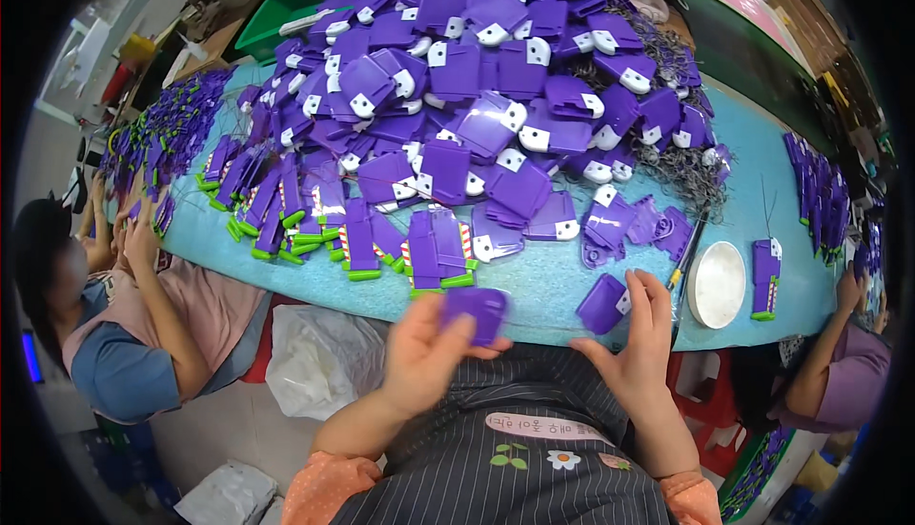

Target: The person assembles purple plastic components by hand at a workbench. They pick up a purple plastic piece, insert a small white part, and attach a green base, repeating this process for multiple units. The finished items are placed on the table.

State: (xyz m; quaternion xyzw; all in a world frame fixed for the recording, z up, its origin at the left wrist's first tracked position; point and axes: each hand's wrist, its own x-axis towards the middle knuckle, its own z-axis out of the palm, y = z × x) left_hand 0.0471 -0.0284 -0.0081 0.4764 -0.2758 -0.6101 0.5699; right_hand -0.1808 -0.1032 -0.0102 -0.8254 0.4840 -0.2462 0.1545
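My left hand point(419, 349), at the table's near edge, is closed on a purple plastic shell point(484, 313), slightly blurred. My right hand point(640, 339) has its thumb and fingers spread, with nothing visible between them. Just beyond its fingers, a purple part with a white corner point(599, 304) lies on the table; whether a fingertip touches it I cannot tell. Past that are loose purple shell halves point(658, 226). Assembled purple pieces with green ends and striped edges point(437, 251) lie beyond my left hand.
A big heap of purple and white parts point(457, 125) covers the blue table point(381, 311). A white bowl point(717, 285) stands to the right, beside a thin yellow-handled tool point(678, 275). Co-workers sit on the left point(143, 334) and right point(839, 353). A green bin point(276, 20) is behind.
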